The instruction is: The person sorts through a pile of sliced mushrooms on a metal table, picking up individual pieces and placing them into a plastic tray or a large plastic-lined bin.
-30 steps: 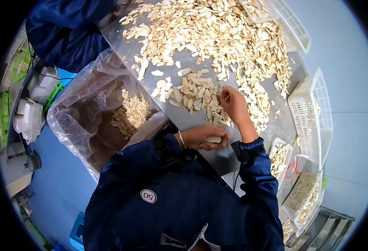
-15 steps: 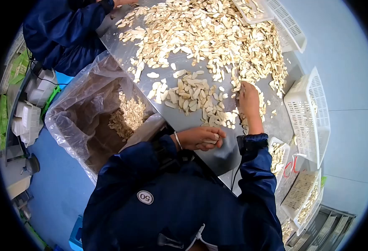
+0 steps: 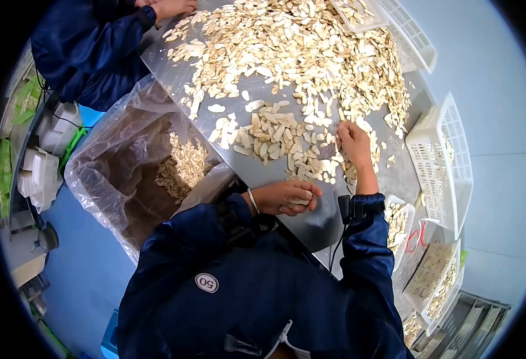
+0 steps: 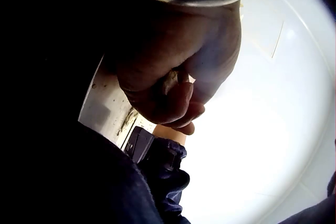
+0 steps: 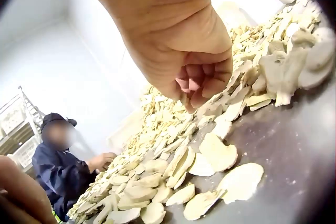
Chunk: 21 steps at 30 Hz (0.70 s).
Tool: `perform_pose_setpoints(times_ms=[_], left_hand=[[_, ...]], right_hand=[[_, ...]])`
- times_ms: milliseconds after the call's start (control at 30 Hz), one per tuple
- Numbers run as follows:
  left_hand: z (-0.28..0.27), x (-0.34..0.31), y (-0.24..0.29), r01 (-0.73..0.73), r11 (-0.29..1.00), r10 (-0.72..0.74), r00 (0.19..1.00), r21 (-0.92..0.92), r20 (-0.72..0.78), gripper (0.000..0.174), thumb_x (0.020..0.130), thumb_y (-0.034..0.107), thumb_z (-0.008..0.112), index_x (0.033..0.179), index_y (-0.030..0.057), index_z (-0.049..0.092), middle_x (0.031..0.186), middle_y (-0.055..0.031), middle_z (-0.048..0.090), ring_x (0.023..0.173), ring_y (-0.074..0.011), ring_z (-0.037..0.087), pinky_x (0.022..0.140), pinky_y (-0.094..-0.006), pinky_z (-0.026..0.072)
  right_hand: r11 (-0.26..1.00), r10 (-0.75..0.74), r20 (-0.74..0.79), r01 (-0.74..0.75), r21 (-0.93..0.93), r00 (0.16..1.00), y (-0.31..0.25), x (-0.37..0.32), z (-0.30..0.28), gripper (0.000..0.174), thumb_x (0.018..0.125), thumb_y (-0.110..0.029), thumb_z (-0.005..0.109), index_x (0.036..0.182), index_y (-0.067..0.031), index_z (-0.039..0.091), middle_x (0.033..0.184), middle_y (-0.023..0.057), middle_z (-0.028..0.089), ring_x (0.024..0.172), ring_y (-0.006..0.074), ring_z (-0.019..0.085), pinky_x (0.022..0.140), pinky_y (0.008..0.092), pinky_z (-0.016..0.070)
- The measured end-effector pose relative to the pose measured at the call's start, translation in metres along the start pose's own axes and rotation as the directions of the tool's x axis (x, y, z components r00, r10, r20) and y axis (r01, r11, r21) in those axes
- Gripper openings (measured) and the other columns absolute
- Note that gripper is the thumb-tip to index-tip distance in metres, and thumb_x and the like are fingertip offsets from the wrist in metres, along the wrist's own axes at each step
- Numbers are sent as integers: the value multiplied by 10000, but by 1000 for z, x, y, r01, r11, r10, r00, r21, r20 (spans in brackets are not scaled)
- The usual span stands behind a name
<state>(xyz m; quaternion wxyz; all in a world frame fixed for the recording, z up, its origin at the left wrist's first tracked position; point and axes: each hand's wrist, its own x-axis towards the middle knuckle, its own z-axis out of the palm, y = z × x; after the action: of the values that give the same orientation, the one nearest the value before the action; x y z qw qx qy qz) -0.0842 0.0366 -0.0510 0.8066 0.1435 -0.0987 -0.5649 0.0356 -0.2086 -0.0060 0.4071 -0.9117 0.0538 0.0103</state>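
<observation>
Pale, flat dried slices (image 3: 272, 131) lie in a small heap on the metal table (image 3: 319, 224). My left hand (image 3: 281, 197), with a white band at the wrist, is at the table's near edge, its fingers curled round a few pale slices (image 3: 300, 201). The left wrist view shows a slice (image 4: 171, 82) between its fingers, mostly hidden. My right hand (image 3: 356, 145) reaches to the slices right of the small heap. In the right wrist view its fingers (image 5: 210, 87) are bent, with fingertips right at the pile; I cannot tell whether they pinch a slice.
A large pile of slices (image 3: 287, 42) spreads across the far table. Left of the table stands a plastic-lined bin (image 3: 89, 179) with slices at its bottom. White baskets (image 3: 439, 173) and a tray (image 3: 407, 227) line the right side. Another person (image 5: 60, 163) works at the far side.
My right hand moved from beside the small heap out to the right, then its fingers drew back slightly. The left hand keeps its grip. The other person's hands came into view at upper left.
</observation>
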Motion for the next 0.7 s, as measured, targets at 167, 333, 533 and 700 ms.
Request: perform_pose_setpoints(times_ms=[167, 333, 533, 700], left_hand=[[2, 1, 0, -4, 1000, 4, 1000, 15, -10, 289, 1025, 144, 516, 1297, 51, 489, 994, -83, 605, 590, -56, 428, 443, -178, 316], [-1, 0, -1, -15, 1000, 16, 1000, -7, 8, 296, 1027, 146, 513, 1304, 47, 481, 994, -86, 604, 596, -61, 432, 452, -180, 324], [-3, 3, -4, -25, 1000, 24, 1000, 20, 12, 300, 1028, 149, 507, 1307, 44, 477, 991, -86, 600, 602, -63, 434, 453, -180, 324], [-2, 2, -2, -26, 999, 26, 1000, 20, 11, 302, 1030, 152, 503, 1309, 42, 474, 996, -88, 600, 604, -64, 434, 451, -180, 323]], right_hand=[[990, -134, -70, 131, -51, 988, -18, -3, 9, 245, 961, -250, 615, 939, -27, 716, 717, 91, 674, 620, 180, 612, 620, 327, 488], [941, -106, 64, 121, -317, 992, -30, -7, 13, 208, 902, -236, 668, 893, -30, 699, 717, 127, 663, 650, 284, 636, 634, 378, 499], [892, -176, 101, 202, -405, 979, -28, -13, 16, 183, 867, -216, 695, 920, -41, 700, 793, 136, 675, 697, 315, 644, 655, 410, 508], [906, -272, -27, 247, -344, 962, -27, -10, 20, 174, 865, -162, 690, 995, -48, 705, 925, 163, 686, 871, 354, 657, 763, 425, 528]])
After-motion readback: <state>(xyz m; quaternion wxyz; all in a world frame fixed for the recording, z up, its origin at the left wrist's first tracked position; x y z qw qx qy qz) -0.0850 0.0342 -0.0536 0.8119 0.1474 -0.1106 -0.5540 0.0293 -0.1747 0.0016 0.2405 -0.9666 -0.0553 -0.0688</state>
